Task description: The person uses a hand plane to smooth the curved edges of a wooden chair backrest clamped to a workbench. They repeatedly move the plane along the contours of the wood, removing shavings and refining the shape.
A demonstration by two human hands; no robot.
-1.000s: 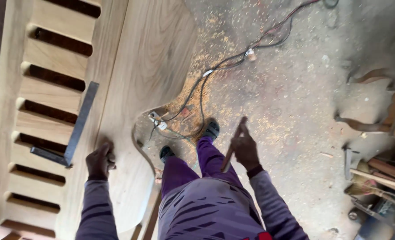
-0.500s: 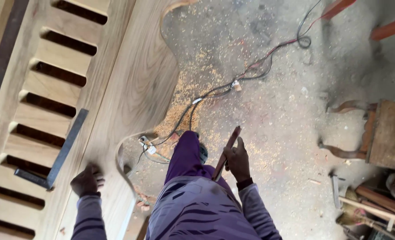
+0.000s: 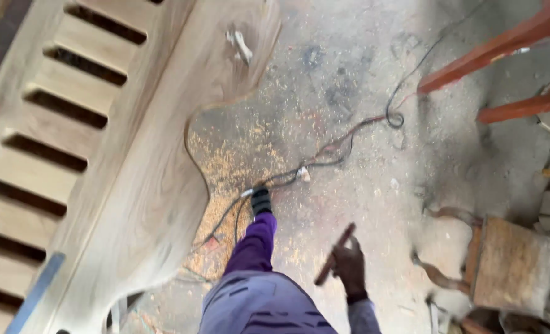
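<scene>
My right hand [image 3: 351,267] is closed around a short brown wooden stick [image 3: 335,253] that points up and to the right, held over the dusty floor. My left hand is out of the frame. One leg in purple trousers [image 3: 255,244] steps forward, its dark shoe [image 3: 261,200] set down beside the electric cable [image 3: 324,150]. To my left lies a large pale wooden panel [image 3: 132,185] with a curved carved edge and a row of slots [image 3: 52,154].
Sawdust [image 3: 225,167] covers the concrete floor by the panel's curve. A small carved wooden stool [image 3: 510,263] stands at the right. Reddish wooden legs [image 3: 491,49] slant across the top right. A metal ruler [image 3: 33,294] rests on the panel at bottom left.
My left hand, which rested on the panel, has left the view. I have stepped forward and right; the panel has slid leftward in view. The stick stays in my right hand.
</scene>
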